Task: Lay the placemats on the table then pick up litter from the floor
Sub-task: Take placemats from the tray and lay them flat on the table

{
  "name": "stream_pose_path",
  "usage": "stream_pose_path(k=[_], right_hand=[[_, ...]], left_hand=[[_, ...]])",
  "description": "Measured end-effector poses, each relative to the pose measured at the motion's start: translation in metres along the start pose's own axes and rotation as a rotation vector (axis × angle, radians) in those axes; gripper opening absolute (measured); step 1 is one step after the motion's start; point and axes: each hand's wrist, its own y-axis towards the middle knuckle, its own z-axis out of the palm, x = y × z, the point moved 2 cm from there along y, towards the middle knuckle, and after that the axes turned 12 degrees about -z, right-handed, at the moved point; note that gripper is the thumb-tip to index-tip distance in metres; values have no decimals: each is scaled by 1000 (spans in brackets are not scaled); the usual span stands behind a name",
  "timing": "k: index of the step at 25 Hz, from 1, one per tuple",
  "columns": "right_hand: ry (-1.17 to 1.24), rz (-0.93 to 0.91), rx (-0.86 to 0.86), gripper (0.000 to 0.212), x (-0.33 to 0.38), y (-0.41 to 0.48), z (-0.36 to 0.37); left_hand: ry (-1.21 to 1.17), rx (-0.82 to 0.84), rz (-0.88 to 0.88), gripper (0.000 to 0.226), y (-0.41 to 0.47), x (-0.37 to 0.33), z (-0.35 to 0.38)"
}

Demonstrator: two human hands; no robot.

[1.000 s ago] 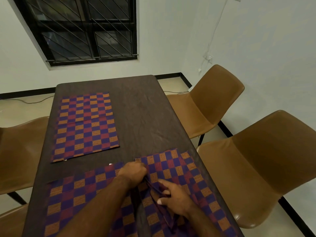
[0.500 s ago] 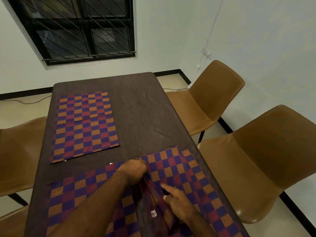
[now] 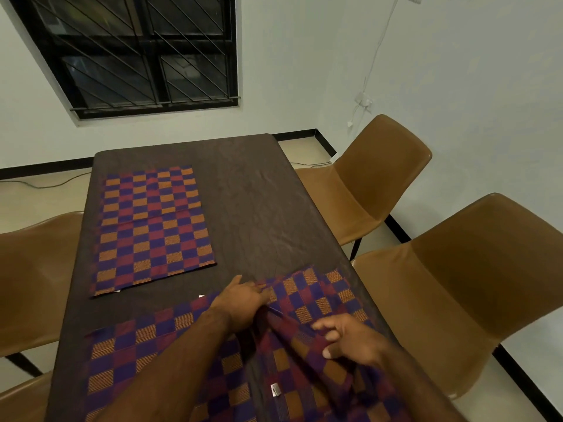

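The dark brown tabletop [image 3: 249,208] runs lengthwise away from the person, with tan chairs [image 3: 475,287] along both long sides. Well beyond the fingers, toward the window [image 3: 143,50], a checked placemat [image 3: 152,226] of orange, red and purple squares lies flat and squared up. Under the left forearm a second placemat [image 3: 134,357] lies flat at the near edge. The third placemat [image 3: 307,336] is bunched and partly raised between the two hands, its far corner resting on the tabletop just past the left fingers, and a small white tag [image 3: 275,389] shows on its turned-up underside below the right fingers.

The left hand [image 3: 243,303] reaches forward, palm down, its fingers [image 3: 259,289] stretched out and close together, pressing the cloth's edge where the fold begins. The right hand [image 3: 350,339] sits just beside it, wrist bent, its fingers [image 3: 327,325] loosely curled and slightly apart over the rumpled fabric, the thumb tucked beneath; motion blur hides whether cloth is truly pinched there.
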Motion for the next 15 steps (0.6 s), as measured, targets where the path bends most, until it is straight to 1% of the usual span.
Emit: stream_pose_path(k=[2, 4, 5, 7, 8, 9, 10, 11, 12, 13, 14, 15], right_hand=[[-166, 84, 126, 50, 0, -3, -23], [-332, 174, 210, 53, -3, 1, -39], [-412, 215, 260, 51, -3, 5, -45], [-571, 302, 384, 39, 4, 18, -52], [-676, 328, 417, 35, 10, 28, -59], [-794, 324, 382, 33, 20, 40, -66], [-926, 291, 249, 29, 36, 54, -75], [-1022, 241, 29, 26, 56, 67, -87], [-1067, 195, -194, 24, 79, 78, -100], [-1073, 151, -369, 24, 103, 89, -113], [-1063, 112, -484, 23, 127, 100, -125], [-1058, 67, -559, 21, 149, 111, -140]], left_hand=[[-67, 23, -7, 25, -7, 5, 0], [-167, 30, -27, 20, -12, 6, 6], [-214, 32, -36, 20, -14, 5, 9], [-289, 45, -64, 21, -16, 4, 6], [-307, 28, -88, 21, -14, 6, 1], [-312, -7, -122, 20, -8, 12, -6], [-315, -52, -173, 18, 0, 21, -15], [-334, -101, -246, 16, 12, 31, -27], [-373, -168, -329, 14, 25, 41, -45], [-426, -238, -415, 12, 38, 53, -67], [-487, -298, -487, 8, 47, 65, -92], [-544, -352, -542, 5, 57, 76, -119]])
